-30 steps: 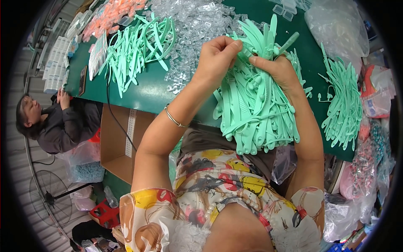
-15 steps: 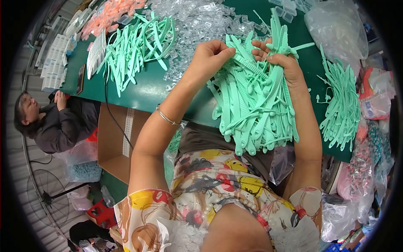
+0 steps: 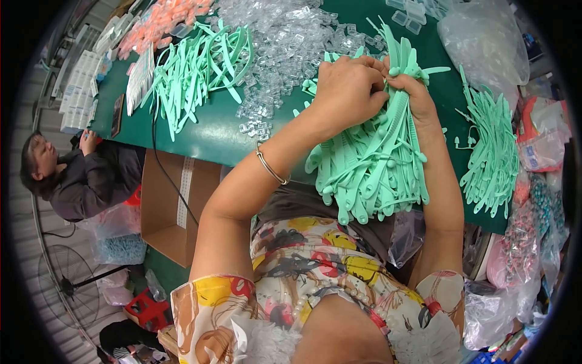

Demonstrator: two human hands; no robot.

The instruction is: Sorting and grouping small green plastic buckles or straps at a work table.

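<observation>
Slippage is the main risk: the bundle of mint-green plastic straps [image 3: 370, 161] is thick, and its lower ends splay loose over the near table edge [image 3: 206, 136], so single straps can slide out and drop to the lap. The right hand [image 3: 418, 100] is closed around the bundle's top; the left hand [image 3: 348, 91] pinches strap ends just beside it. Straps are flat, flexible and ribbed, with rounded tips. Clear plastic clips [image 3: 285, 48] lie heaped on the far side, liable to snag.
</observation>
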